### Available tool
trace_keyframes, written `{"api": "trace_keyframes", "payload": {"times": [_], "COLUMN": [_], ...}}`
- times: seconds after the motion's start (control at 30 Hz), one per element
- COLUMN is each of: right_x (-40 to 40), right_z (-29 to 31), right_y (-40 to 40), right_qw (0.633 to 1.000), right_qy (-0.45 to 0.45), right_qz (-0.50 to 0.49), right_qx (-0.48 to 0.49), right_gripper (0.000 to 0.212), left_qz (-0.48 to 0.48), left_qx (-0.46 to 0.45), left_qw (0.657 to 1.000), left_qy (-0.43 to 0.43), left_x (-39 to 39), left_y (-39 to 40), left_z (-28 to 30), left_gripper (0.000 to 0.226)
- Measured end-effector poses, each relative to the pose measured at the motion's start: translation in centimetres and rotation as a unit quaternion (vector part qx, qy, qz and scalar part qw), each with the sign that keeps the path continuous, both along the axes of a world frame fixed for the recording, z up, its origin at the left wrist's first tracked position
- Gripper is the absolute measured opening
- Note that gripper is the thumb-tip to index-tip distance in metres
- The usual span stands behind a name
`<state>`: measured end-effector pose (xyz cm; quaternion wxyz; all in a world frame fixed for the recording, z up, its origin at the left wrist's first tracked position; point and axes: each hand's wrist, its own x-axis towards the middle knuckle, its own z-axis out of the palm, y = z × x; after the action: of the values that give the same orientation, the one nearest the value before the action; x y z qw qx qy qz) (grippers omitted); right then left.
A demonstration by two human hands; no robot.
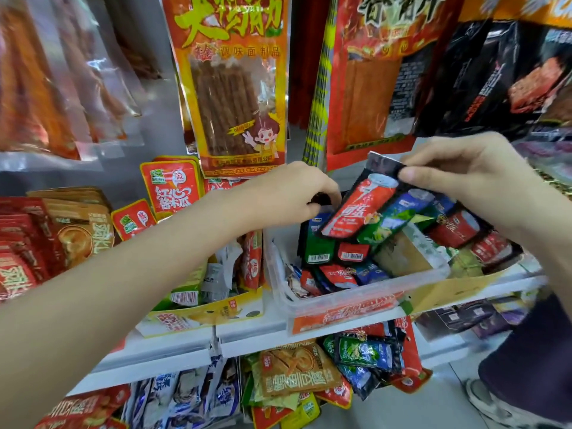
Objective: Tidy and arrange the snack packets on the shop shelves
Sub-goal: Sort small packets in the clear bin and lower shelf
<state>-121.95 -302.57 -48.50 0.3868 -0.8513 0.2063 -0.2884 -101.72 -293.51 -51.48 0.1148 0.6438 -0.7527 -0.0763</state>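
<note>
i'm seeing big hanging spicy-strip bags [235,88] crowding the space above the white shelf [253,332], with red melon-seed packets [171,187] standing to the left and loose packets heaped on the shelf below. a clear plastic bin [349,300] is sitting on the shelf edge, half full of small cola-can-print packets. my right hand [470,178] is pinching a fanned bunch of those cola-print snack packets [371,212] just above the bin. my left hand [294,193] is curling over the bin's back rim, fingertips gripping something dark i can't identify.
</note>
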Motion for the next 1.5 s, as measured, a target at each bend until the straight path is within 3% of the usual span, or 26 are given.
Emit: {"api": "trace_keyframes", "payload": {"times": [0.07, 0.17, 0.23, 0.3, 0.4, 0.53, 0.6, 0.67, 0.77, 0.87, 1.07, 1.27, 1.33, 1.4, 1.5], "right_x": [0.5, 1.2, 1.6, 2.0, 2.4, 2.4, 3.0, 4.4, 6.8, 7.6, 7.1, 6.6, 5.9, 5.5, 5.8], "right_z": [-0.1, -2.6, -4.3, -4.9, -4.6, -3.2, -3.0, -3.9, -5.6, -6.7, -7.0, -7.1, -6.5, -5.7, -4.9], "right_y": [-0.3, -0.7, -0.5, 0.0, 0.9, 2.3, 2.8, 3.1, 3.3, 3.3, 4.0, 3.4, 2.7, 2.3, 2.2], "right_qw": [0.994, 0.939, 0.926, 0.927, 0.944, 0.982, 0.966, 0.924, 0.878, 0.863, 0.914, 0.932, 0.939, 0.93, 0.873], "right_qy": [0.063, 0.182, 0.182, 0.144, 0.126, 0.155, 0.228, 0.326, 0.416, 0.439, 0.347, 0.305, 0.288, 0.301, 0.377], "right_qz": [-0.003, -0.03, -0.055, -0.09, -0.082, 0.016, 0.119, 0.197, 0.238, 0.246, 0.197, 0.179, 0.164, 0.196, 0.311], "right_qx": [-0.086, -0.29, -0.327, -0.335, -0.294, -0.105, -0.005, 0.034, 0.004, -0.05, -0.073, -0.075, -0.087, -0.076, 0.001], "right_gripper": [0.01, 0.005, 0.006, 0.004, 0.012, 0.024, 0.023, 0.03, 0.043, 0.042, 0.022, 0.015, 0.022, 0.042, 0.058], "left_qz": [0.005, 0.01, 0.013, 0.021, 0.019, 0.011, 0.011, 0.02, 0.027, 0.027, 0.019, 0.021, 0.015, 0.012, 0.016], "left_qx": [0.019, 0.06, 0.073, 0.05, -0.025, -0.053, -0.042, -0.028, -0.018, -0.025, -0.03, -0.003, 0.006, 0.003, -0.003], "left_qw": [1.0, 0.996, 0.995, 0.998, 0.996, 0.996, 0.998, 0.999, 0.999, 0.999, 0.999, 1.0, 0.999, 1.0, 1.0], "left_qy": [0.02, 0.062, 0.071, 0.016, -0.083, -0.077, -0.053, -0.031, -0.014, -0.014, -0.008, 0.022, 0.028, 0.027, 0.012], "left_x": [0.1, 0.4, 0.0, -0.8, -1.7, -0.5, 0.6, 1.4, 2.0, 2.1, 2.3, 2.7, 3.0, 3.3, 3.2], "left_y": [0.0, 0.2, 0.2, -0.4, -1.4, -1.7, -1.6, -1.5, -1.4, -1.2, -1.1, -1.0, -1.0, -0.9, -0.9], "left_z": [0.1, 0.1, 0.0, -0.4, -0.9, -1.3, -1.7, -2.0, -2.2, -2.3, -2.6, -2.4, -2.3, -2.3, -2.6], "left_gripper": [0.032, 0.035, 0.04, 0.043, 0.033, 0.03, 0.024, 0.031, 0.036, 0.031, 0.03, 0.034, 0.029, 0.028, 0.035]}}
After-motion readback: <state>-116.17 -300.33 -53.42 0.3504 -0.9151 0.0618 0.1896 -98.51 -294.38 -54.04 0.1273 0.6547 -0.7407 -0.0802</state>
